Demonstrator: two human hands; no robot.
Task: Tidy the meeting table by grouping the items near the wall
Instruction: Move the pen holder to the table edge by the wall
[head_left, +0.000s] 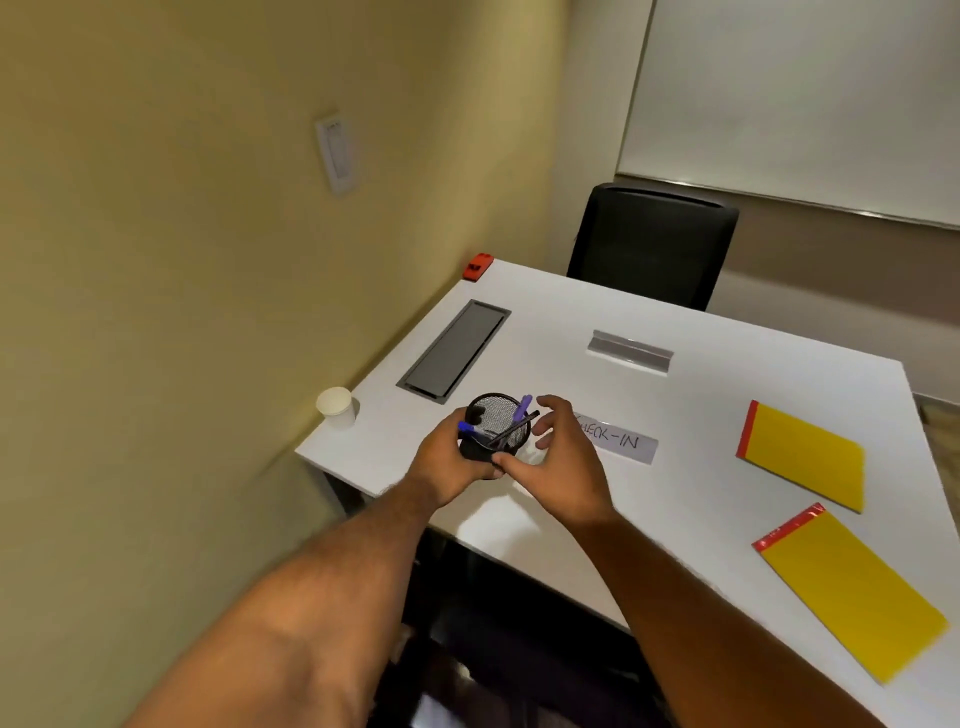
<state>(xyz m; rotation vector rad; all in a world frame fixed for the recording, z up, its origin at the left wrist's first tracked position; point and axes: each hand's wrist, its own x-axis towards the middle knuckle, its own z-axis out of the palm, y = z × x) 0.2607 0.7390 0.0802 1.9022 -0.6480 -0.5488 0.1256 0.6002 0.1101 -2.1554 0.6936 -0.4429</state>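
Note:
A black mesh pen holder (496, 415) with several pens stands on the white table (691, 457), near the wall side. My left hand (452, 457) wraps around its left and front side. My right hand (558, 457) is just to its right, fingers spread, thumb touching the holder's base. A white paper cup (336, 408) sits at the table's corner by the wall. A "CHECK-IN" sign (623, 441) lies flat beside my right hand. Two yellow notepads lie at the right, one farther (802, 457) and one nearer (852, 587). A red stapler (478, 266) rests at the far corner.
A grey cable hatch (454, 349) is set into the table along the yellow wall (208, 260). A clear sign stand (629, 351) lies mid-table. A black chair (652, 244) stands behind the far edge, under a whiteboard (805, 104).

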